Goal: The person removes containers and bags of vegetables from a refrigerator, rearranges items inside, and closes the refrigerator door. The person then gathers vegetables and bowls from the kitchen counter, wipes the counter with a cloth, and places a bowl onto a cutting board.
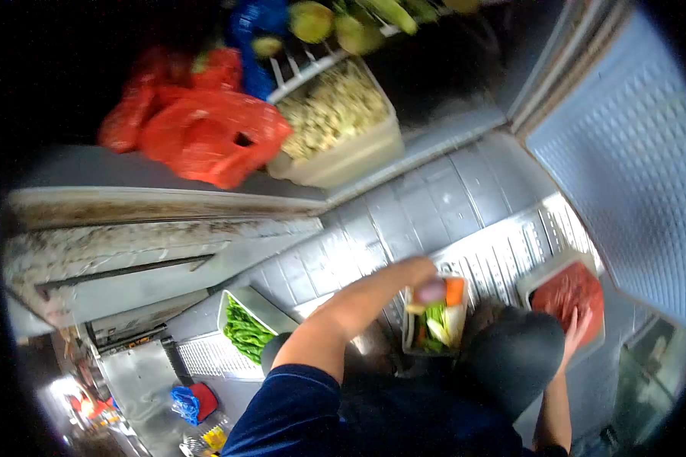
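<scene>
By L hand point(423, 273): grn/orange veg point(438, 324)

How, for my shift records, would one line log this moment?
left hand: over vegetable container, grip unclear | right hand: at tub of red contents | green peppers: untouched

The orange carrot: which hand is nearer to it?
Left. The left hand is close beside the carrot; the right hand is farther away, at the right-hand tub.
</scene>
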`<state>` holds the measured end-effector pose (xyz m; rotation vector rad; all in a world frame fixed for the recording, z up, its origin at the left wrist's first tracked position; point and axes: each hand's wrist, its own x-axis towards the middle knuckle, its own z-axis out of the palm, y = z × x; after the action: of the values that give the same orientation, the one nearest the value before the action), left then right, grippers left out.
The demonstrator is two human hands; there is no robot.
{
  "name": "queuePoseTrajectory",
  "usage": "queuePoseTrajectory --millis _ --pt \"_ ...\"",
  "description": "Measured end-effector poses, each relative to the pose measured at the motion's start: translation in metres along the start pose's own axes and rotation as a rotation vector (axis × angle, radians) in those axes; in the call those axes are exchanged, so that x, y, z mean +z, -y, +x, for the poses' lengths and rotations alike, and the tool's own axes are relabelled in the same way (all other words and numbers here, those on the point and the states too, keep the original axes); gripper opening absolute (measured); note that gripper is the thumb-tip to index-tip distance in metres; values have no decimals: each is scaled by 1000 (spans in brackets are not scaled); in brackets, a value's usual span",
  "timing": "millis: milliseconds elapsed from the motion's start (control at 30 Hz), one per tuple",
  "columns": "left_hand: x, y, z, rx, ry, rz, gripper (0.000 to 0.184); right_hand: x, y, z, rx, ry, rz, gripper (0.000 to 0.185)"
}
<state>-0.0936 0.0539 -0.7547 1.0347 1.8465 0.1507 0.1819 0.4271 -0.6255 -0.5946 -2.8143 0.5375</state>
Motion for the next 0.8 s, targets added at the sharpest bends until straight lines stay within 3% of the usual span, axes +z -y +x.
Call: queuePoseTrajectory --millis 100,167,200,300,367,467,567,633,700,800 --pt "-40 -11 -54 -7 7 -214 20 -4 12 31 -88 -45 67 65" --pt "-26 19 -57 11 -25 -88 20 -7 29 51 -130 -58 109 63" --pt "-29 24 -70 -15 -92 -131 21 -8 46 62 -93 -62 330 60" --pt "-47 42 -116 -119 -269 -230 21 -1 47 95 -238 100 303 58" --pt "-68 40 -147 -243 -362 -261 20 0 66 120 -150 220 521 64" --pt "-124 -8 -212 -392 -512 -556 17 -11 110 155 4 492 811 80" --pt "-157 -49 -258 -303 -730 -851 18 -48 178 186 108 783 1096 91" --pt "-165 -60 -277 -260 -891 -869 15 -54 206 197 92 927 1462 94" --pt "-191 -91 -309 -181 -952 -953 12 -77 245 208 -48 921 1507 100" --pt "-239 -162 -362 -250 -1043 -819 12 -124 279 225 -119 838 1530 97"
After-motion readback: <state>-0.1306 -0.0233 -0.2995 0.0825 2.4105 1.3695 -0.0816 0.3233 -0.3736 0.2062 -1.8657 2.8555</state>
